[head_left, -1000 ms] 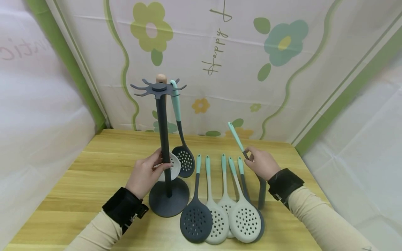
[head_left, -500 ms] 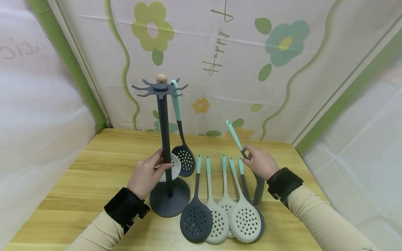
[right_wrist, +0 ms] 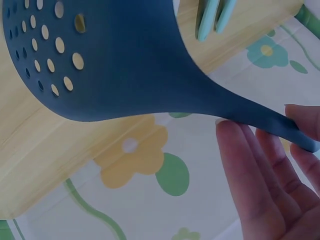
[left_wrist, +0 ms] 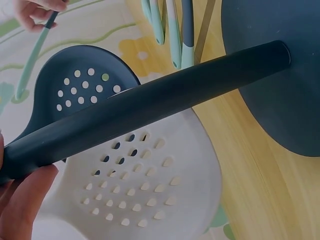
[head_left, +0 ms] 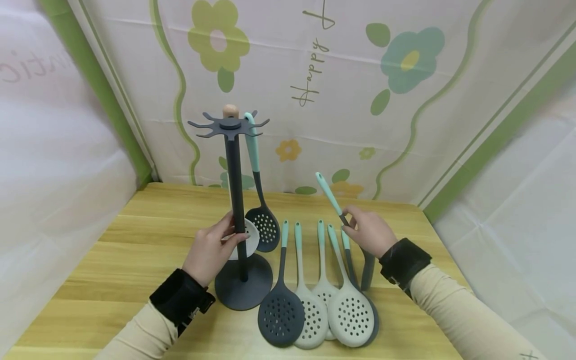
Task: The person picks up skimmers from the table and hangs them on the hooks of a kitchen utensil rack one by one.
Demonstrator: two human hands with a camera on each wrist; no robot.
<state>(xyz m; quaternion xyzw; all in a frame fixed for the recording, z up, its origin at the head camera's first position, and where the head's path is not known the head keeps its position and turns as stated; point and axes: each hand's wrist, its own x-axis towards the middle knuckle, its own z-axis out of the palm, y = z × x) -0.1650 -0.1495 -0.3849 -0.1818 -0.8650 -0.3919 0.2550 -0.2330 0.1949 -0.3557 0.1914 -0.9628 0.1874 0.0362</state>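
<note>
Right hand (head_left: 370, 233) has tipped its dark skimmer (head_left: 366, 267) handle further left | fingers pinch the neck, head off the counter (head_left: 135, 250) | left hand (head_left: 209, 250) grips rack pole (head_left: 236, 200).

The backdrop cloth (head_left: 342, 115) reads "Happy".

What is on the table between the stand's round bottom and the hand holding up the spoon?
In the head view, five slotted spoons lie side by side between the stand's base and the right hand.
</note>
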